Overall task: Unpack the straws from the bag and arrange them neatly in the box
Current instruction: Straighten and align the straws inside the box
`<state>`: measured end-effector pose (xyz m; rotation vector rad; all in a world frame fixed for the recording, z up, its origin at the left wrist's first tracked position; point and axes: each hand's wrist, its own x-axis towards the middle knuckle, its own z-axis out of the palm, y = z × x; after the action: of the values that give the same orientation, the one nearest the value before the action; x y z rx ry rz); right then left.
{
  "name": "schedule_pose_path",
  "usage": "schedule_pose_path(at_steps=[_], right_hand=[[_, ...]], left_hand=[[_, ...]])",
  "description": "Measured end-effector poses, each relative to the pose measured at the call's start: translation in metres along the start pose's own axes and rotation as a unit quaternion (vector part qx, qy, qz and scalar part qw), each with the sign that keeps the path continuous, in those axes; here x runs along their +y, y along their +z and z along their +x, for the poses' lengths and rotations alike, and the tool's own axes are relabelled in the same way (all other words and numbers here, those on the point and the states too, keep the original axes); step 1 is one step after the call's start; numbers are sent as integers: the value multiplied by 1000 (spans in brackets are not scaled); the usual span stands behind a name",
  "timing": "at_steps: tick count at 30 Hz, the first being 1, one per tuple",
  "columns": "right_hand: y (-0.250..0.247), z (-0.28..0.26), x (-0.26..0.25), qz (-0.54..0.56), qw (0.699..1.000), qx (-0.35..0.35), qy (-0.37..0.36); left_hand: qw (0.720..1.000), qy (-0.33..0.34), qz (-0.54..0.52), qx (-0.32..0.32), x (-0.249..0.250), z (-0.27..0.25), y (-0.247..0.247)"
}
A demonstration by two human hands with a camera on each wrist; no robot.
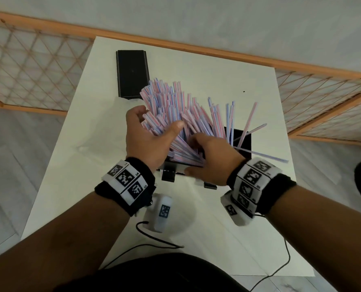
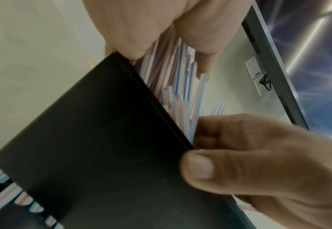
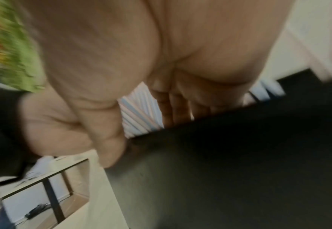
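Several pink, blue and white striped straws [image 1: 175, 114] stand fanned out in a black box [image 1: 241, 140] at the table's middle. My left hand [image 1: 156, 123] grips the leaning left bundle, thumb across its front. My right hand [image 1: 196, 157] holds the box's near wall, fingers curled over the rim among the straws and thumb outside. The left wrist view shows that thumb and fingers of the right hand [image 2: 200, 148] pinching the box wall [image 2: 102, 147] under the straws [image 2: 173, 80]. In the blurred right wrist view, my right fingers [image 3: 177, 108] press straws [image 3: 139, 111] inside the box [image 3: 220, 155]. A faint clear film [image 1: 86, 147], perhaps the bag, lies to the left.
A black lid [image 1: 133, 74] lies at the back left of the white table [image 1: 228, 85]. Three stray straws [image 1: 259, 152] poke out past the box to the right. Cables [image 1: 154, 241] trail over the near edge. A wooden lattice fence [image 1: 38, 66] stands behind the table.
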<state>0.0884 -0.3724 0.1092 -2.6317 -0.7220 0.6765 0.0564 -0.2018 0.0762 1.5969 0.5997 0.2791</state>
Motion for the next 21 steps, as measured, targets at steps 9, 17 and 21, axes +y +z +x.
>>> schedule_pose_path(at_steps=[9,17,21], right_hand=[[8,-82,26,-20,994,103,41],[0,-73,42,-63,970,122,198],[-8,-60,46,-53,965,125,224]], left_hand=[[1000,-11,-15,-9,5,-4,4],[1000,13,-13,20,10,-7,13],[999,24,-25,31,15,-8,14]])
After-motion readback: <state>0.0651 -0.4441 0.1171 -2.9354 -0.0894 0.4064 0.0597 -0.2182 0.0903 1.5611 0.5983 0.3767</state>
